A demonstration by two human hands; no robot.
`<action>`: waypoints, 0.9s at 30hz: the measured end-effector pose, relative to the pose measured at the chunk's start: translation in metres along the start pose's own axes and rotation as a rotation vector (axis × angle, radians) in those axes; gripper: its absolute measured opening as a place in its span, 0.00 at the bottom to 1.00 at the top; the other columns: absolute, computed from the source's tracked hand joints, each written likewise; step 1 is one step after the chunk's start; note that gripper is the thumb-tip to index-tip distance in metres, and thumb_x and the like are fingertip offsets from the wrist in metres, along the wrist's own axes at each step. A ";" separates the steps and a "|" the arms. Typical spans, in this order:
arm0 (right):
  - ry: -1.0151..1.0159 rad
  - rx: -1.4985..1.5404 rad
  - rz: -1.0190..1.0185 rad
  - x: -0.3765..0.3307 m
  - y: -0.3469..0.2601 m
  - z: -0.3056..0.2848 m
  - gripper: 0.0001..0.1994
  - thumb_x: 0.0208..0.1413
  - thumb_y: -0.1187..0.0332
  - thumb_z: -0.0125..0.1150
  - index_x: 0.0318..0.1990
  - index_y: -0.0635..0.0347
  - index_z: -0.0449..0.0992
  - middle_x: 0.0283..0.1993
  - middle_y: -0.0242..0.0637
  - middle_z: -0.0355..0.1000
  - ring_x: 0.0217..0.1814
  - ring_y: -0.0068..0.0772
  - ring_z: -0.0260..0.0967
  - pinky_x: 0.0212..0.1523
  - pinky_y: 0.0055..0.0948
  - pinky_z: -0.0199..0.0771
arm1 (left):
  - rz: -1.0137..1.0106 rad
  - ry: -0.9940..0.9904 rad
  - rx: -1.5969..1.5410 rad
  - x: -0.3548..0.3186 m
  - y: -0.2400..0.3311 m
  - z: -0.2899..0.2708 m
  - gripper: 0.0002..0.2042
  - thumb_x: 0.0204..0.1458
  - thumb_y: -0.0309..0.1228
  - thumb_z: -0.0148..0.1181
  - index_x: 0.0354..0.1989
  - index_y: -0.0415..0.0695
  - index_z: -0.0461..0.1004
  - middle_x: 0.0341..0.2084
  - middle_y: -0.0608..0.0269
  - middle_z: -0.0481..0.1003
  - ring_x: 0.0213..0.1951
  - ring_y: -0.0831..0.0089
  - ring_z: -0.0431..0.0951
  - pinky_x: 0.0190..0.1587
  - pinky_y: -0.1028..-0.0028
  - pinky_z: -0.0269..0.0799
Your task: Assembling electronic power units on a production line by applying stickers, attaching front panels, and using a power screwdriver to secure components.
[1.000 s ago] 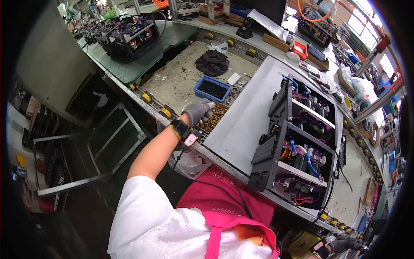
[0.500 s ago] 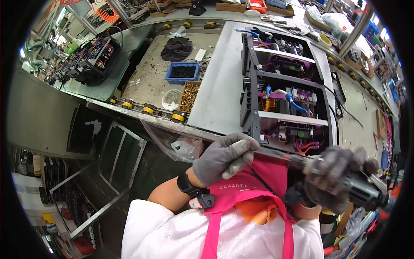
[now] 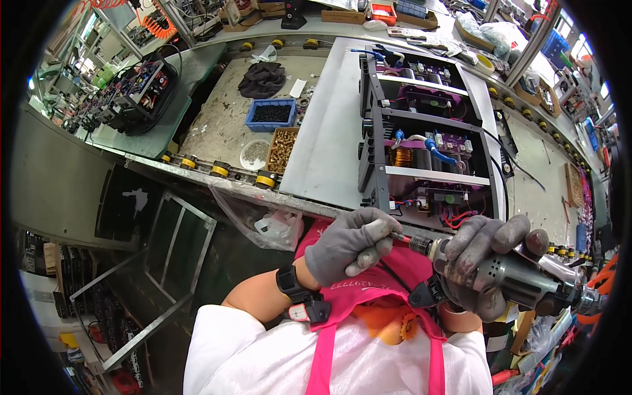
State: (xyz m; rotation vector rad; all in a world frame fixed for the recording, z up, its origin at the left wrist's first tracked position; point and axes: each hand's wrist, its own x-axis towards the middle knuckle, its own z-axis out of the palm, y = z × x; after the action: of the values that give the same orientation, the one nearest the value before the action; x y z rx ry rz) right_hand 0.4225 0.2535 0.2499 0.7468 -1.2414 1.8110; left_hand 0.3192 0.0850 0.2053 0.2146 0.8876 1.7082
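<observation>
My right hand (image 3: 484, 247), in a grey glove, is wrapped round a pneumatic screwdriver (image 3: 520, 279) held level, its bit pointing left. My gloved left hand (image 3: 349, 245) is closed at the bit's tip, thumb and fingers pinched together. Whatever sits between those fingertips is too small to make out. Just beyond both hands stands a black-framed electronics chassis (image 3: 438, 174) with silver crossbars, purple circuit boards, a copper coil and blue-ended cables. A similar chassis (image 3: 421, 79) lies behind it. Both rest on a white board (image 3: 316, 138).
Left of the board are a blue bin (image 3: 270, 124) of small black parts, a box (image 3: 282, 150) of brass-coloured pieces, a white dish (image 3: 255, 155) of small parts and a dark cloth (image 3: 261, 81). Yellow rollers (image 3: 266, 180) line the bench edge. Another electronics unit (image 3: 141, 92) stands farther left.
My right hand has brought the screwdriver left and turned it, so its bit now meets my left fingertips. The left hand has shifted slightly. The whole view has moved a little.
</observation>
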 end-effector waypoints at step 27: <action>0.224 -0.252 -0.121 0.077 -0.091 -0.081 0.23 0.43 0.71 0.57 0.49 0.67 0.61 0.32 0.34 0.59 0.30 0.25 0.54 0.23 0.20 0.62 | 0.494 -0.999 2.509 0.160 0.133 0.090 0.03 0.42 0.31 0.57 0.27 0.53 0.74 0.21 0.65 0.75 0.28 0.61 0.78 0.29 0.64 0.74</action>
State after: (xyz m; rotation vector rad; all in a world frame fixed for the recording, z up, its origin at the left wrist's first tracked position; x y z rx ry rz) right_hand 0.4595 0.3699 0.3274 0.4544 -1.2191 1.5572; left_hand 0.2144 0.2584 0.3077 2.6153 1.5581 -0.3931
